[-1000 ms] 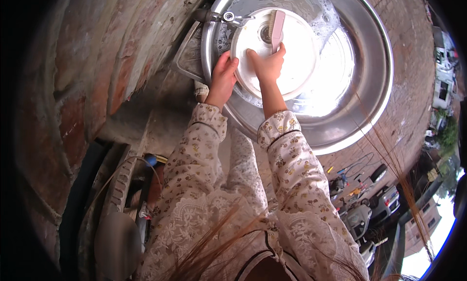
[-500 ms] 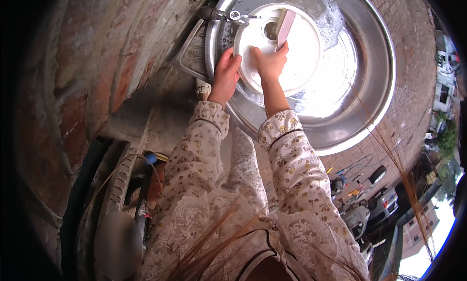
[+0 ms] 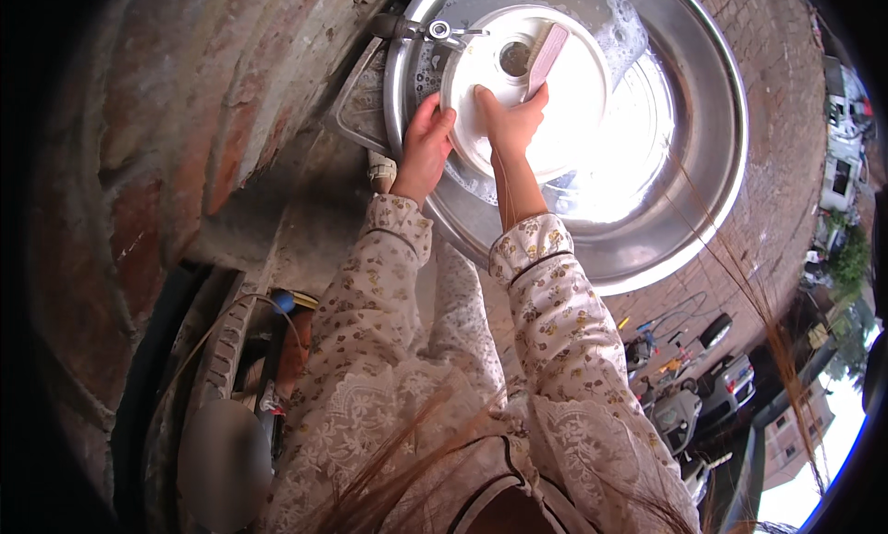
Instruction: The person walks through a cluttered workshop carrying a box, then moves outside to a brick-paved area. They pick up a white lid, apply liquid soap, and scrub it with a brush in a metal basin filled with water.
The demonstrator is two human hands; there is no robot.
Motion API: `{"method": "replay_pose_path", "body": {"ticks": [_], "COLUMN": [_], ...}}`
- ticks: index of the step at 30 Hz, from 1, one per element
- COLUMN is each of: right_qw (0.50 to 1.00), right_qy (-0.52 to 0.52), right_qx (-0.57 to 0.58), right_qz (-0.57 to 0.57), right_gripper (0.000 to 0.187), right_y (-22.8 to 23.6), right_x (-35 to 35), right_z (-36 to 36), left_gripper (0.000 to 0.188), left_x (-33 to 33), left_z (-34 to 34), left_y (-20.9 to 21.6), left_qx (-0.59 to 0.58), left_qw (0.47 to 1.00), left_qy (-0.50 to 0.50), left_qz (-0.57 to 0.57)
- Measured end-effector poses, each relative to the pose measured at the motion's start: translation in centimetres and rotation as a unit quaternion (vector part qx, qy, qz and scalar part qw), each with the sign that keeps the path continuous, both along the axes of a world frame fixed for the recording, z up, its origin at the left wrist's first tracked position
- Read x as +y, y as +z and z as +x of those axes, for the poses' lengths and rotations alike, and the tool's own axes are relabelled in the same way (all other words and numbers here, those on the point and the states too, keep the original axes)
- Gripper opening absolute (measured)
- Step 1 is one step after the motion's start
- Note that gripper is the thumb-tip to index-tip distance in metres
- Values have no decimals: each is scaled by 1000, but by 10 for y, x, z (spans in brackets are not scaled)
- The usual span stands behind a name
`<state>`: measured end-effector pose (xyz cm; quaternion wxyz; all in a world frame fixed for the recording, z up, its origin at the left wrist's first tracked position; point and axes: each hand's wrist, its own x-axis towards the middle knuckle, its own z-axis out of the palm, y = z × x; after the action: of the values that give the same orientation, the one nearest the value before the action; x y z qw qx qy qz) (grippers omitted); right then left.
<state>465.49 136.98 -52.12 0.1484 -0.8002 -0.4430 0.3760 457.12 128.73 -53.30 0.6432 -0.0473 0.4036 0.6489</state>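
Note:
A round white disc (image 3: 575,118) with a raised rim and a hole near its middle is held over a large steel basin (image 3: 710,155). My left hand (image 3: 425,150) is closed on the disc's left edge, thumb on top and fingers partly hidden behind the rim. In my right hand (image 3: 513,127) is a scrub brush (image 3: 548,61) with a pale pinkish back, held above the disc beside the hole. Its bristles face left and only partly show. Soapy water with foam (image 3: 622,35) lies in the basin, and glare washes out part of the disc.
A metal tap (image 3: 442,32) reaches over the basin's left rim, close to the disc. The brick wall (image 3: 176,118) rises on the left. Brick paving (image 3: 786,99) surrounds the basin's right side, with parked vehicles (image 3: 731,386) and a loose tyre (image 3: 716,331) farther off.
The brush has shifted slightly down and to the right over the disc. My left hand keeps its hold on the edge, and the whole view has moved a little.

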Motion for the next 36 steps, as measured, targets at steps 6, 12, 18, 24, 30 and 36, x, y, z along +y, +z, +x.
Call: {"method": "replay_pose_path", "body": {"ticks": [6,12,18,24,30,36], "right_qw": [1000,999,999,998,998,999], "right_qy": [17,-33,-31,-56,-23,-33], "right_qx": [11,28,-4,-4,-64,-27], "right_qz": [-19,-13,-42,-34,-18,-25], "right_gripper": [107,110,113,115,116,118], "right_y": [4,1,10,9,13,9], "right_x": [-1,-13,-1,-16,18,-8], "right_z": [1,5,-8,5,-32,-12], "left_gripper": [36,37,35,35,33,34], "left_x": [1,-1,-2,-2,0,-3], "left_z": [0,0,3,0,3,1], "left_y": [-1,-6,-10,-4,-12,-5], "left_qx": [-11,-14,-21,-8,9,8], "left_qw": [1000,1000,999,999,1000,1000], "left_qy": [12,8,28,29,11,9], "left_qz": [7,2,3,13,8,-11]}}
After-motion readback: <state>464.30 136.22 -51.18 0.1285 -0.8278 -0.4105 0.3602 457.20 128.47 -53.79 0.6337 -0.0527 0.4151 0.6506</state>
